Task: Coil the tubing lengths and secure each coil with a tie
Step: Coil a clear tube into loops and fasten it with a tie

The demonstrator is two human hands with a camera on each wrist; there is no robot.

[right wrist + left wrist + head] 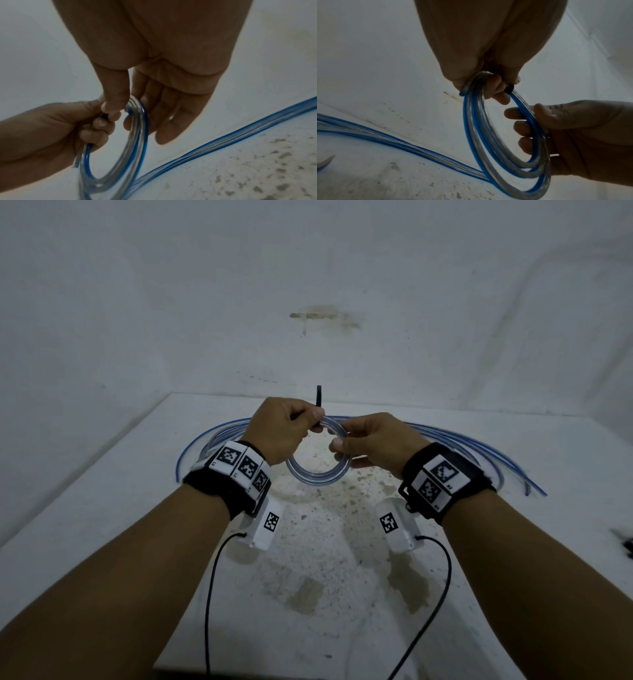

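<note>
A small coil of clear, blue-striped tubing [317, 477] hangs in the air above the white table [102, 501], held between both hands. My left hand [308, 422] curls its fingers through the coil's upper left and pinches a black tie [319, 396] against it; the tie's free end sticks straight up. My right hand [346, 453] grips the coil's right side, thumb on top and fingers underneath. In the left wrist view the tie [509, 88] wraps the coil [471, 128] beside my fingers. In the right wrist view my thumb presses the coil [137, 135].
Several loose tubing lengths [462, 440] lie in a wide arc across the back of the table, their ends reaching the left [178, 470] and right [534, 491]. A white wall stands close behind. Small black items [625, 542] lie at the right edge.
</note>
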